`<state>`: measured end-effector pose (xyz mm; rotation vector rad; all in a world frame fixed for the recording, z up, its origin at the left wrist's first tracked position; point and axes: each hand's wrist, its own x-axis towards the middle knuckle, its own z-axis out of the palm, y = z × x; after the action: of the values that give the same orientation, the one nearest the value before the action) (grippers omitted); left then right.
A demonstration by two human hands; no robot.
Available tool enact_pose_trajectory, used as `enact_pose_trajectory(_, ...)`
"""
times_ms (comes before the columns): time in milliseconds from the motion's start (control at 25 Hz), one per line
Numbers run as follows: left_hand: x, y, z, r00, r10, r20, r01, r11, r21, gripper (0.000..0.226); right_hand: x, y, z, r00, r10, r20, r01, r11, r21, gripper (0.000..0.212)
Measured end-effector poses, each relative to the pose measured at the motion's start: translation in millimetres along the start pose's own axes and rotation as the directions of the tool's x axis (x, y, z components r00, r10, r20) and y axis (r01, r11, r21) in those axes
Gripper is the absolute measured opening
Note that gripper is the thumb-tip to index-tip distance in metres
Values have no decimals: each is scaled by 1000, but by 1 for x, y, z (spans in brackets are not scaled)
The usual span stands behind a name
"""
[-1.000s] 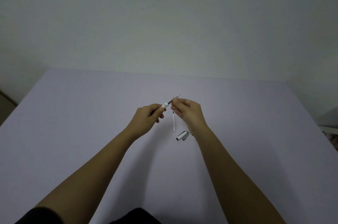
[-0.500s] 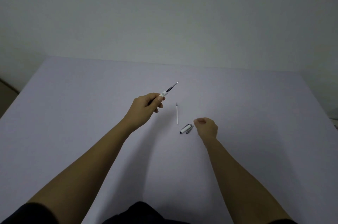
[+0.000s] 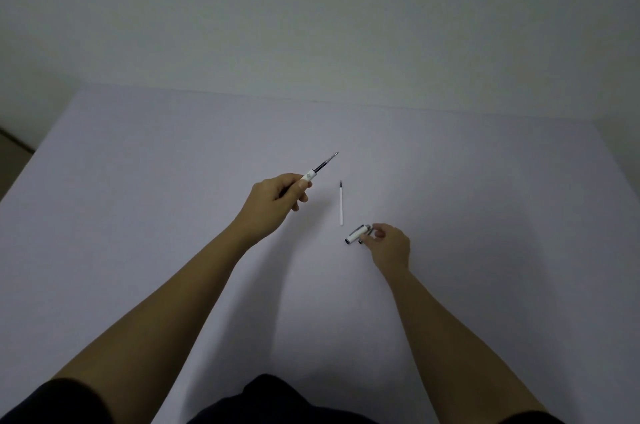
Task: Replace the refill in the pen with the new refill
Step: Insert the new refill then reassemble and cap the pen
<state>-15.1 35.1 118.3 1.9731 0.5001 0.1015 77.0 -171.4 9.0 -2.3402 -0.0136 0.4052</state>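
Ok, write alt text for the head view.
Left hand holds up a pen barrel with a refill tip sticking out, while the right hand touches small pen parts on a pale table. A loose white refill lies between the hands.

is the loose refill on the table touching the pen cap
Apart. The head view shows bare table between the lower end of the loose refill and the pen cap.

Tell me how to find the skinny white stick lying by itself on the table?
Start at the big pale table and look near its middle, between the two hands. The refill lies flat there, its dark tip pointing away from the person. Unlike the stubby cap just below it by the right hand, it is long, thin and untouched.
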Motion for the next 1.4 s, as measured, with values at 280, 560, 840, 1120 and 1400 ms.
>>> enact_pose_trajectory(280,-2,0,3,1000,-13,14,13,1000,7,26,-1,1,-4,998,69,2,-69,995,70,39)
enact_pose_trajectory(560,-10,-5,6,999,-26,39,25,999,41,28,-1,-5,-29,988,127,-93,-108,978,180,23)
enact_pose_trajectory(840,-13,-5,4,996,-27,83,18,994,110,26,0,-68,-52,996,-45,-81,84,807,585,5)
enact_pose_trajectory(1120,-15,-2,-2,995,12,99,-25,991,132,27,-7,-99,-53,991,-129,-30,111,681,723,6)
enact_pose_trajectory(1400,-17,3,-2,994,25,111,-40,989,140,30,-12,-102,-52,988,-152,1,103,675,731,5)
